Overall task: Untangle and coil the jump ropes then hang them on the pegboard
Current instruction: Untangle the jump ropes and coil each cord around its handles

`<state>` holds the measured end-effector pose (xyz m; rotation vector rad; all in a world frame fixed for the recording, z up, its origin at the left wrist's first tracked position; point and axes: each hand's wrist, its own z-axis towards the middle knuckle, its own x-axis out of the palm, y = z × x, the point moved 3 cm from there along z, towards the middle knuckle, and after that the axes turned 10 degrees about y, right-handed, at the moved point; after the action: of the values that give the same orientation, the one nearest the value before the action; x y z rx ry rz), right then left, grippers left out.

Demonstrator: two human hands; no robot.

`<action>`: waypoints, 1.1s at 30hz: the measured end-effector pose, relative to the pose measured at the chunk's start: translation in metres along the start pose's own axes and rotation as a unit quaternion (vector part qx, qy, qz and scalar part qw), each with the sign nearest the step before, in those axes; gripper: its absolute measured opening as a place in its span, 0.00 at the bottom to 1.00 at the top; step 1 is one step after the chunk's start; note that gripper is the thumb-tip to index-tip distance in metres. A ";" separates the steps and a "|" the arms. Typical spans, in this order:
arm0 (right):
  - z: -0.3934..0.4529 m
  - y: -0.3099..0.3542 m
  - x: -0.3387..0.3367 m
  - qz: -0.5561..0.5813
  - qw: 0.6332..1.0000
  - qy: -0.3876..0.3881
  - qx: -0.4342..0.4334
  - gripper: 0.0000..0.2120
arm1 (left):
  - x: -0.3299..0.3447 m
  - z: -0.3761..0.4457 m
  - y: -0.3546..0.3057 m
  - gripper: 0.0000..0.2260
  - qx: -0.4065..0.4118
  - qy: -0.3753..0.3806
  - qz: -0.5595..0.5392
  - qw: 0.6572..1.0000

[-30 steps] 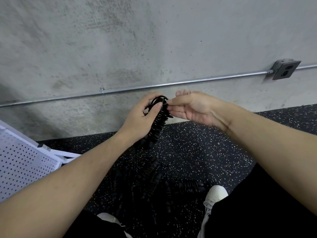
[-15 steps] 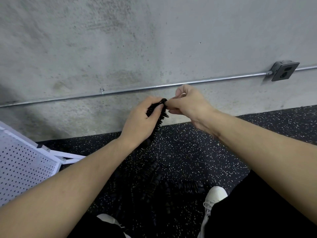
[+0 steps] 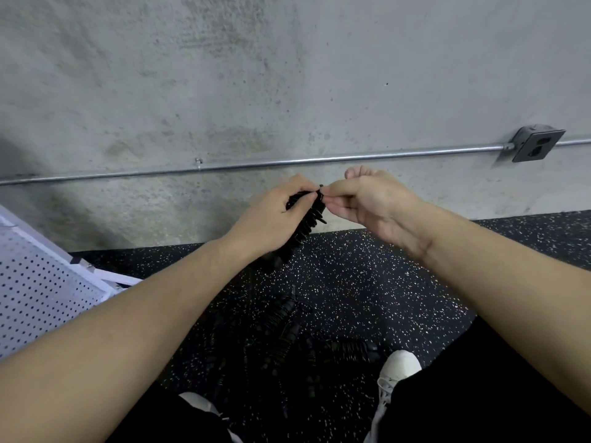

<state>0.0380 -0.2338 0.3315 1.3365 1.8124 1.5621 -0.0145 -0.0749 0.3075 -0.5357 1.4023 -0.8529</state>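
Head view: beaded black jump rope [image 3: 307, 215] held up in front of the wall, its lower length dropping to a dark heap on the floor [image 3: 287, 334].
Left hand [image 3: 271, 219]: curled round the top of the rope, thumb on the beads.
Right hand [image 3: 367, 199]: thumb and forefinger pinched on the rope's topmost tip, just right of the left hand, touching it.
Change: a second ago a small loop stood open at the top between the hands; now closed up, fingertips drawn together on one point, both hands slightly higher.
Meaning: probably a knot or a strand being worked free; untangling under way, coiling not yet begun.
Pegboard [image 3: 38, 289]: white, well left of the rope and lower, nothing seen hanging on it.
Conduit pipe [image 3: 287, 162]: along the wall behind the hands.
Shoe [image 3: 398, 369]: white, beside the heap.
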 end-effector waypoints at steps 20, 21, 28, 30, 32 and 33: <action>-0.004 0.010 0.006 -0.069 0.989 0.125 0.034 0.12 | -0.015 -0.020 -0.006 0.08 -0.065 -0.074 -0.217 0.971; -0.004 0.009 0.006 -0.076 0.990 0.118 0.029 0.13 | -0.015 -0.020 -0.007 0.07 -0.067 -0.071 -0.229 0.968; -0.005 0.006 0.006 -0.107 0.993 0.057 -0.009 0.09 | -0.013 -0.019 -0.012 0.07 -0.064 -0.053 -0.206 0.975; -0.005 0.003 0.005 -0.124 0.990 0.068 0.000 0.09 | -0.014 -0.018 -0.015 0.08 -0.048 -0.050 -0.158 0.985; -0.007 0.001 0.006 -0.151 0.984 0.097 0.024 0.09 | -0.013 -0.019 -0.018 0.07 -0.040 -0.044 -0.149 0.987; -0.008 0.002 0.006 -0.183 0.976 0.115 0.036 0.10 | -0.013 -0.020 -0.019 0.07 -0.039 -0.041 -0.147 0.987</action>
<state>0.0299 -0.2331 0.3370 0.8120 2.1268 1.5055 -0.0373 -0.0732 0.3277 -0.8441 1.3019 -1.0023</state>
